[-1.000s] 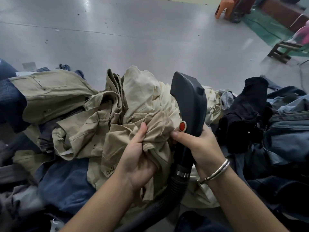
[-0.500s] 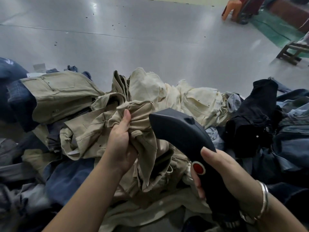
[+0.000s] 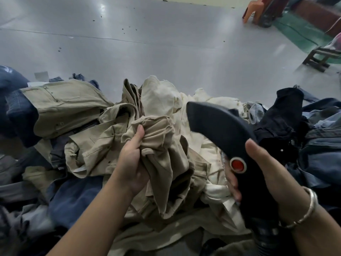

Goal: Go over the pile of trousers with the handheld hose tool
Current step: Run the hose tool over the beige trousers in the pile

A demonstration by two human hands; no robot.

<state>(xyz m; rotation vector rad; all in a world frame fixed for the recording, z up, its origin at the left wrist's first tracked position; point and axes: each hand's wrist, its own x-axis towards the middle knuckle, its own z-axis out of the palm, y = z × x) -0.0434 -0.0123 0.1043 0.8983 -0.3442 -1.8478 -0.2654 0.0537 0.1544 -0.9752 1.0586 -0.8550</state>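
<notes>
Right hand point(image 3: 273, 174) wraps its fingers and thumb round the black hose tool point(image 3: 228, 137), nozzle pointing up and left over the pile of trousers point(image 3: 103, 137); left hand point(image 3: 134, 163), just left of the tool, grips a bunched khaki trouser leg point(image 3: 162, 137). Cream trousers point(image 3: 208, 106) lie behind the tool, dark jeans point(image 3: 313, 137) to its right; beyond the pile the grey floor point(image 3: 166, 43) holds an orange chair point(image 3: 254, 10) and wooden stool point(image 3: 321, 56), far right.
</notes>
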